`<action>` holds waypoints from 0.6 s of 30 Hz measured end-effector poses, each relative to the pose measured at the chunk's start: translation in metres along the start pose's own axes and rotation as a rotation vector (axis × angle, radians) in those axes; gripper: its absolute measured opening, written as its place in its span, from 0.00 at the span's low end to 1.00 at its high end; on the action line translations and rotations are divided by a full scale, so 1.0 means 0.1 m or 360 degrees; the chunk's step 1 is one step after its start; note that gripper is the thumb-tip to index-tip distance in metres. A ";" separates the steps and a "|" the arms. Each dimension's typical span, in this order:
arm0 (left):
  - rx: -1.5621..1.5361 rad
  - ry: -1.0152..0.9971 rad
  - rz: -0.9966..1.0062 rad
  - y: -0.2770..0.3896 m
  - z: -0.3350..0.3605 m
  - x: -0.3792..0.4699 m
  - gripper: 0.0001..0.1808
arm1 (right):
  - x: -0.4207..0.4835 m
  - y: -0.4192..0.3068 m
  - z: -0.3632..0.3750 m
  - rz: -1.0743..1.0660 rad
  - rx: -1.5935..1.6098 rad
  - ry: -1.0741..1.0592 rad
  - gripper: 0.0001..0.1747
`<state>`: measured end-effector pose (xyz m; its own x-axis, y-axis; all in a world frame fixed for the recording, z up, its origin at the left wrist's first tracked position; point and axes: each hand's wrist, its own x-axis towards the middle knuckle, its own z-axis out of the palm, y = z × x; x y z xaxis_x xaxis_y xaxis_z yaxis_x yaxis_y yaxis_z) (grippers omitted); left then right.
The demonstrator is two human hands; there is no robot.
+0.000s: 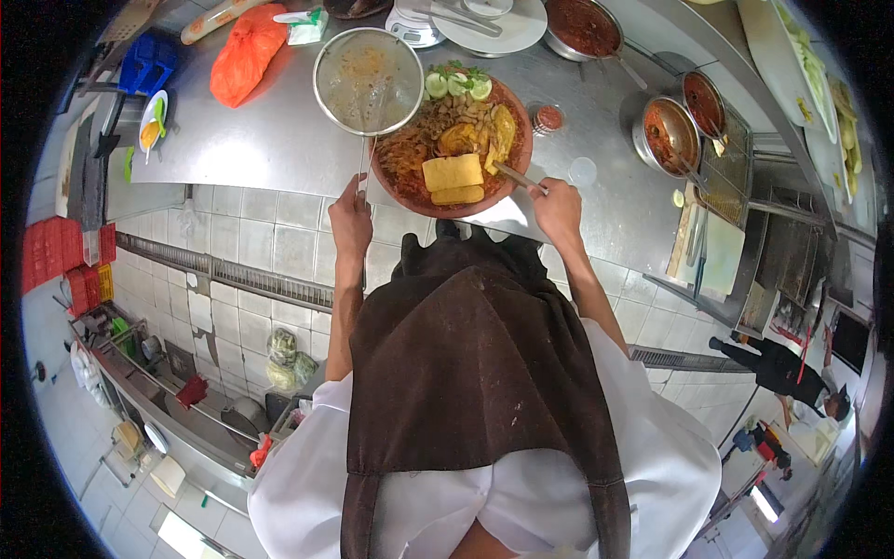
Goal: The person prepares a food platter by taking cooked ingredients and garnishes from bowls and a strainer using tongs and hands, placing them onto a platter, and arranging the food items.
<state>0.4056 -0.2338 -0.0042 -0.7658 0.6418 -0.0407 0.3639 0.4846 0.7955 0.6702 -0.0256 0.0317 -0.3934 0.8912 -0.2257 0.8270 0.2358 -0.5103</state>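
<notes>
My left hand [351, 218] grips the handle of a round fine-mesh strainer [368, 82], whose rim is beside and partly over a large round clay dish. My right hand [558, 209] holds metal tongs [518, 177], their tips at a yellow food piece near the dish's right side. The clay dish [525, 115] holds red-sauced food, shredded brown meat [408, 159], yellow rectangular slabs [452, 172] and, along its far edge, cucumber or lime slices [457, 85] with green herbs. It rests at the near edge of a steel counter.
Pots of red sauce [583, 28] [669, 133], a small sauce cup [548, 119], a white plate [517, 31], a scale [412, 28] and an orange plastic bag [246, 56] stand on the steel counter [279, 140]. A cutting board [719, 251] lies right. A co-worker [786, 367] stands far right.
</notes>
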 end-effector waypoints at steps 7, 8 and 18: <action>-0.0019 -0.0026 0.0095 -0.04 0.08 0.05 0.17 | -0.07 0.09 -0.23 0.0032 -0.0068 0.0120 0.13; -0.0007 -0.0032 0.0091 -0.04 0.09 0.05 0.17 | -0.09 0.09 -0.23 0.0032 -0.0067 0.0119 0.13; -0.0101 -0.0073 0.0035 0.01 0.10 0.02 0.18 | -0.20 0.02 -0.07 -0.0013 0.0038 0.0009 0.14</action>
<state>0.4101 -0.2262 -0.0091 -0.7321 0.6794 -0.0493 0.3450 0.4323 0.8331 0.6824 -0.0405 0.0406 -0.3975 0.8917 -0.2167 0.8140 0.2336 -0.5319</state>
